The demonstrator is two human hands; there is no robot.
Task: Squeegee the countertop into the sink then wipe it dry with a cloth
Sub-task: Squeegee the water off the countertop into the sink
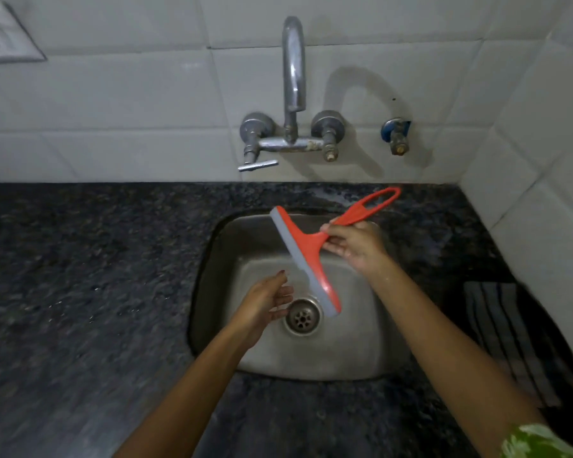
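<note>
The right hand (354,244) grips the red squeegee (315,252) by the neck of its handle, fingers curled under it and thumb on top, and holds it in the air over the steel sink (371,342). The looped end of the handle points toward 1 o'clock, out over the back rim, and the grey rubber blade runs from 11 o'clock down to 5 o'clock, its lower end hanging just above the drain (302,317). The left hand (267,305) is spread and holds nothing, palm turned toward the blade, its fingertips just at 9 o'clock of the drain and near the blade's lower half but apart from it. The sink is set into a dark speckled tabletop (80,276), which shows small wet glints at 9 o'clock of the basin and a paler wet smear along the back edge at 12 o'clock. On the tabletop at 3 o'clock of the sink lies a dark striped cloth (510,332), flat, well apart from both hands, with the right forearm crossing between it and the basin. On the white tiled wall at 12 o'clock stands a chrome tap (293,81) with two valves, its spout arching out over the basin; a small blue-collared valve (396,135) sits at its 3 o'clock. A white switch plate (4,38) is at 10 o'clock in the far corner.
</note>
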